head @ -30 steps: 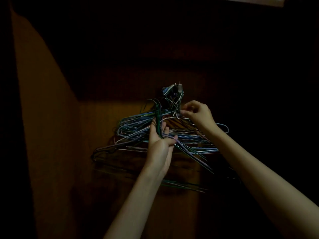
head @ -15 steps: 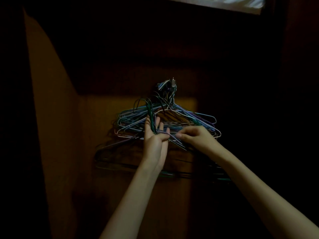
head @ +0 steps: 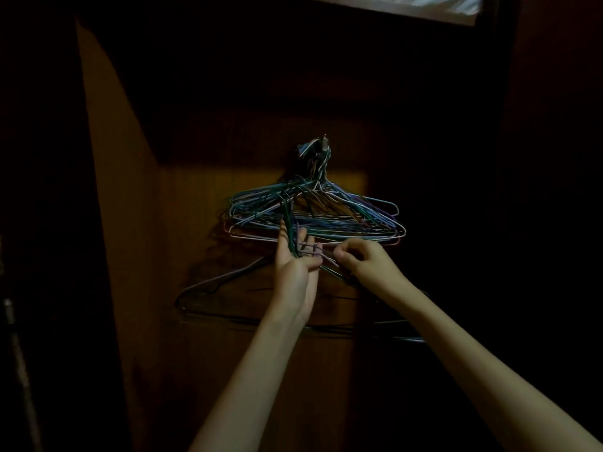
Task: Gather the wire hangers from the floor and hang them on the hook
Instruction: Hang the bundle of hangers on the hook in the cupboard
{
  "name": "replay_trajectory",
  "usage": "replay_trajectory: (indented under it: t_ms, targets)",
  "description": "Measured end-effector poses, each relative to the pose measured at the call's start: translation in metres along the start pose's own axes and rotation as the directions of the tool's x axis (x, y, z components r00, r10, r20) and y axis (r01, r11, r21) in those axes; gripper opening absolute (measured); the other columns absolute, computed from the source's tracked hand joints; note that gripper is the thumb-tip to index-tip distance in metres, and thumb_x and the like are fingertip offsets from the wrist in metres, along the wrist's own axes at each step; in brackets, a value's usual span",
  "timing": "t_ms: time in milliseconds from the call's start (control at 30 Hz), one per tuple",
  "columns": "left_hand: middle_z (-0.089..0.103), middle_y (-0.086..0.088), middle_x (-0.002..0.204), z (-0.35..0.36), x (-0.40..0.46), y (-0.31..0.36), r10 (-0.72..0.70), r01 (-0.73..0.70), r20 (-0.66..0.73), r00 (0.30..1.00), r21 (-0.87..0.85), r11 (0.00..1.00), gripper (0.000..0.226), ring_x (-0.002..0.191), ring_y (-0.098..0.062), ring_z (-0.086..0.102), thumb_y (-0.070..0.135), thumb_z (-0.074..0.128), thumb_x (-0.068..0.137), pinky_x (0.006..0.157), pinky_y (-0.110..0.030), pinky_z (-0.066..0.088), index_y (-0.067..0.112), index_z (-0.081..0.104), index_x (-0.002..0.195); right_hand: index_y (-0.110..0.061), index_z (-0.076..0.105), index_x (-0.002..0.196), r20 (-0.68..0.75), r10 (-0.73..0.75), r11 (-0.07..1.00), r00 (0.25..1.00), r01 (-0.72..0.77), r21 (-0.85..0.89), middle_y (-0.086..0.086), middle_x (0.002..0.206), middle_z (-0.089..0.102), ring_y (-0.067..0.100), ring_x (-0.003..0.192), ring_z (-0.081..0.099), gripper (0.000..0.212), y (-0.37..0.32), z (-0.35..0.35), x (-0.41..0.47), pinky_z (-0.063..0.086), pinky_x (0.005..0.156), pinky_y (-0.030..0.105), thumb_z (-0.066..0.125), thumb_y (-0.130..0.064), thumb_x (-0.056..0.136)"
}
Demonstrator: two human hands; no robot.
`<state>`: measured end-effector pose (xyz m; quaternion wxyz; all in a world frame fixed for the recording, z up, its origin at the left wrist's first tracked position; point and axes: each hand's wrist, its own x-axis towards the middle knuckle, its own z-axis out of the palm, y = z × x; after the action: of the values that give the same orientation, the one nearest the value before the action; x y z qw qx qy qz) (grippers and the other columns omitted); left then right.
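Observation:
A thick bunch of coloured wire hangers (head: 359, 216) hangs from a small metal hook (head: 324, 145) on the dark wooden wall. A second lot of darker hangers (head: 208, 282) dangles lower, its necks gathered in my left hand (head: 295, 269), which is raised with the wire hooks running up between thumb and fingers. My right hand (head: 365, 261) is close beside it, fingers curled, pinching the wires where the necks cross. The lower bars fade into shadow.
A brown wooden panel (head: 124, 223) slants along the left. Wooden boards (head: 261, 177) form the back wall, lit in a small patch. A pale strip (head: 434, 6) shows at the top right. Everything else is dark.
My right hand came down from the hook to the wires beside my left hand. The hung bunch has settled flatter against the wall.

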<state>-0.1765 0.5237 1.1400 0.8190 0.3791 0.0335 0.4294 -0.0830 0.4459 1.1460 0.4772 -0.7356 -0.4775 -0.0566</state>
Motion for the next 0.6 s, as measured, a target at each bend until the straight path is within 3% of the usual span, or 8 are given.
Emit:
replay_trajectory:
  t_ms: [100, 200, 400, 600]
  targets:
    - [0.033, -0.015, 0.149, -0.001, -0.006, 0.000, -0.005, 0.005, -0.010, 1.000, -0.026, 1.000, 0.090, 0.137, -0.028, 0.033, -0.035, 0.020, 0.077, 0.108, -0.037, 0.031, 0.019, 0.017, 0.149, -0.021, 0.056, 0.078, -0.101, 0.015, 0.999, 0.995, -0.011, 0.037, -0.005, 0.072, 0.057, 0.012, 0.069, 0.056, 0.018, -0.004, -0.003, -0.003, 0.047, 0.063, 0.024, 0.052, -0.018, 0.095]
    - [0.034, -0.016, 0.148, -0.003, -0.011, 0.002, -0.010, 0.009, -0.015, 1.000, -0.058, 0.998, 0.090, 0.137, -0.029, 0.034, -0.035, 0.020, 0.077, 0.109, -0.039, 0.031, 0.017, 0.015, 0.150, -0.017, 0.057, 0.083, -0.170, 0.023, 1.000, 0.985, -0.020, 0.020, -0.001, 0.074, 0.056, 0.011, 0.067, 0.051, 0.014, -0.006, -0.013, -0.004, 0.038, 0.052, 0.009, 0.051, -0.018, 0.096]
    - [0.032, -0.018, 0.149, 0.003, -0.020, 0.008, 0.002, -0.002, -0.003, 1.000, -0.060, 0.998, 0.087, 0.135, -0.029, 0.037, -0.034, 0.021, 0.077, 0.106, -0.036, 0.033, 0.014, 0.014, 0.150, -0.015, 0.059, 0.082, -0.160, 0.047, 0.999, 0.986, -0.049, -0.010, -0.002, 0.074, 0.056, 0.006, 0.063, 0.049, 0.016, -0.001, -0.025, -0.007, 0.038, 0.054, 0.013, 0.053, -0.020, 0.095]
    - [0.035, -0.016, 0.148, 0.012, -0.030, 0.001, -0.044, 0.044, 0.023, 0.999, -0.028, 0.999, 0.086, 0.135, -0.027, 0.038, -0.034, 0.022, 0.078, 0.108, -0.036, 0.032, 0.013, 0.016, 0.149, -0.011, 0.061, 0.092, -0.088, 0.063, 0.988, 0.994, -0.049, 0.145, -0.002, 0.080, 0.057, 0.001, 0.055, 0.054, 0.008, -0.010, -0.022, -0.005, 0.042, 0.046, 0.008, 0.059, -0.019, 0.091]
